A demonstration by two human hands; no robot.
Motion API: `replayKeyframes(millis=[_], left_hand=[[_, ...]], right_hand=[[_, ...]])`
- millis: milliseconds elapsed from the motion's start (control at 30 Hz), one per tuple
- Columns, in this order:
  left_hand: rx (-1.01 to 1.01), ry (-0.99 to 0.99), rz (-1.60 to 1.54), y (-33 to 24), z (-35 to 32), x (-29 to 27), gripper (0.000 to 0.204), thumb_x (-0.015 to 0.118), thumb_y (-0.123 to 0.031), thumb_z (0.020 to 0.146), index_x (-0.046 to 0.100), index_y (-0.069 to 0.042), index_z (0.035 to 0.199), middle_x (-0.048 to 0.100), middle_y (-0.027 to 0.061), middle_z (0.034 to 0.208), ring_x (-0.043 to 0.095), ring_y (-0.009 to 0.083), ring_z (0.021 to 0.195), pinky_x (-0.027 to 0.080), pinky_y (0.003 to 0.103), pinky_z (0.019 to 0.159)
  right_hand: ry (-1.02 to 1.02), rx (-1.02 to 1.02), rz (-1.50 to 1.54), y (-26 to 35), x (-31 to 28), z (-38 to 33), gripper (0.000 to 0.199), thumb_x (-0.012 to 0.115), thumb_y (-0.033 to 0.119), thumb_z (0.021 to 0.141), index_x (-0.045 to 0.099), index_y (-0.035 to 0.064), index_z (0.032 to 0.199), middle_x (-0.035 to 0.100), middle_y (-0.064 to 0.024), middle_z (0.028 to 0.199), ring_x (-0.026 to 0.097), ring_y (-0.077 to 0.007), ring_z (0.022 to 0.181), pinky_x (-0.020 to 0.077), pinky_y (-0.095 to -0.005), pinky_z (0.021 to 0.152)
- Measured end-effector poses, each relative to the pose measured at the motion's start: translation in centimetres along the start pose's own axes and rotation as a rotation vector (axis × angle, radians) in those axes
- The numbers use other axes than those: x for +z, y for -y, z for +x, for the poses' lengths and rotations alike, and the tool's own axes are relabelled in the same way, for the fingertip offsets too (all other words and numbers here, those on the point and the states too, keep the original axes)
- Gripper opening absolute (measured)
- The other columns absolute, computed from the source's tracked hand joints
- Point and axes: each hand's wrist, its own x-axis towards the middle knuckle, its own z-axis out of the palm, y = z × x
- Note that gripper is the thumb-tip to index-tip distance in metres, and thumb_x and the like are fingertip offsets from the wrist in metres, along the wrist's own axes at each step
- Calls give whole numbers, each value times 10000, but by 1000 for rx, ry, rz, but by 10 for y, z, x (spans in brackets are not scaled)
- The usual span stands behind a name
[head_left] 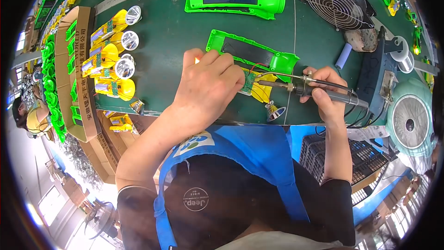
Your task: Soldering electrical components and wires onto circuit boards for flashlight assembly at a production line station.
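My right hand is wrapped round a soldering iron with a thin metal feed tube along it. The iron's tip meets a small green circuit board on a yellow lamp holder, whose silver reflector points toward me. At the board's left end is my left hand, its fingers curled closed; what they pinch is hidden under them. A small orange glow shows beside its forefinger. Just beyond lies an open green torch housing half with a dark panel, thin wires running to the board.
More green housings lie at the far side. Several yellow lamp holders line the left, beside a cardboard box. At right are a black fan, a blue cylinder, a solder station and a solder spool.
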Motion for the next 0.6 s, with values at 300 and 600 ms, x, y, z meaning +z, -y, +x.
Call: replayKeyframes(millis=[300, 600], left_hand=[[7, -22, -10, -1, 6, -3, 157, 686, -76, 709, 569, -129, 799, 515, 17, 773, 541, 215, 803, 362, 386, 815], [54, -137, -1, 23, 46, -27, 239, 749, -151, 699, 629, -109, 902, 545, 65, 943, 545, 264, 921, 400, 382, 776]], right_hand=[[-55, -112, 53, 3, -4, 1, 407, 702, 356, 827, 513, 15, 946, 628, -99, 744, 608, -162, 581, 390, -402, 1020], [-71, -661, -175, 31, 22, 59, 426, 752, 22, 780, 488, 69, 1112, 628, -136, 1064, 645, -219, 947, 507, -356, 840]])
